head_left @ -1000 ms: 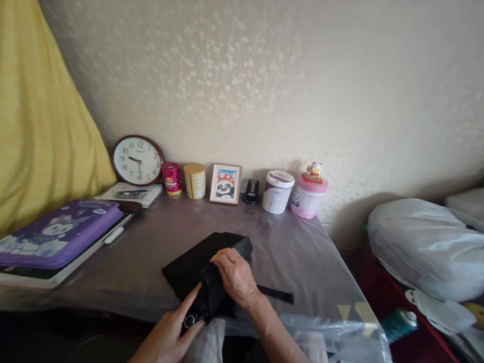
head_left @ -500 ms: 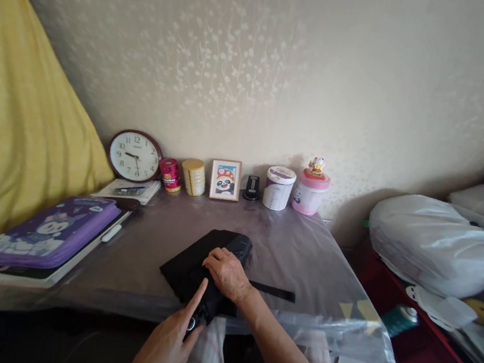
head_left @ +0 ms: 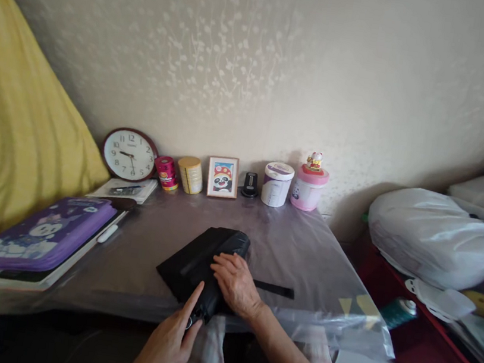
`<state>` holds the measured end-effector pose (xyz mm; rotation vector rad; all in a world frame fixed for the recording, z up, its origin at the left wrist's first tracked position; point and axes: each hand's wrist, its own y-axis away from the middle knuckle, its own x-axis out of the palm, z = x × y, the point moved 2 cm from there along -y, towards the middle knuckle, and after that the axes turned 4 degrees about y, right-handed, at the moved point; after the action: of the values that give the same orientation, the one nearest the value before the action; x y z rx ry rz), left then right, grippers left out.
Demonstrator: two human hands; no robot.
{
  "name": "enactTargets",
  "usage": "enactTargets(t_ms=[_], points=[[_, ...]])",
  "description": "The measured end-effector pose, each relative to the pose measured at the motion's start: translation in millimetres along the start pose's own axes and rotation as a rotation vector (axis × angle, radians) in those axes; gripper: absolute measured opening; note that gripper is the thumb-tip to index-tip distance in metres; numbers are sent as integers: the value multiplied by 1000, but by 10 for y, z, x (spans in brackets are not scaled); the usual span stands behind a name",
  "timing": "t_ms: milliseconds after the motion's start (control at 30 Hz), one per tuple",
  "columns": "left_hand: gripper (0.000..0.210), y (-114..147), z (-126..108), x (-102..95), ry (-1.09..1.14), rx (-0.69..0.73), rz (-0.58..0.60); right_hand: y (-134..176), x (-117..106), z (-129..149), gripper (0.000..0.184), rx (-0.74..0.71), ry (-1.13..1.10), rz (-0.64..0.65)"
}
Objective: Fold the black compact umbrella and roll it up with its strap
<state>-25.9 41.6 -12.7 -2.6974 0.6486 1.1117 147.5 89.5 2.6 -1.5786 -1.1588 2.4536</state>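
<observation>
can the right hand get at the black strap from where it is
Probably yes: the right hand rests on the black fabric bundle, and the black strap sticks out to that hand's right over the table, with nothing seen covering its outer end.

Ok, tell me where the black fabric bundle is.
In the head view, the black fabric bundle lies at the near edge of the table, just left of centre, with the right hand on top, the left hand at its near end.
</observation>
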Motion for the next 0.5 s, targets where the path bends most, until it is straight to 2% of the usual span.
enactTargets(t_ms=[133,267,333,433,500], points=[[56,8,-18,-17,48,-15,-8,-205,16,-503,27,176,-7,-53],[56,23,-32,-40,142,-55,-15,-124,-44,-852,31,557,-160,-130],[55,30,-43,-57,198,-64,-39,20,-59,-896,31,660,-217,-109],[57,35,-63,-81,283,-114,-53,191,-54,-846,29,688,-272,-34],[60,40,-84,-90,338,-168,-30,227,-35,-787,29,739,-390,21]])
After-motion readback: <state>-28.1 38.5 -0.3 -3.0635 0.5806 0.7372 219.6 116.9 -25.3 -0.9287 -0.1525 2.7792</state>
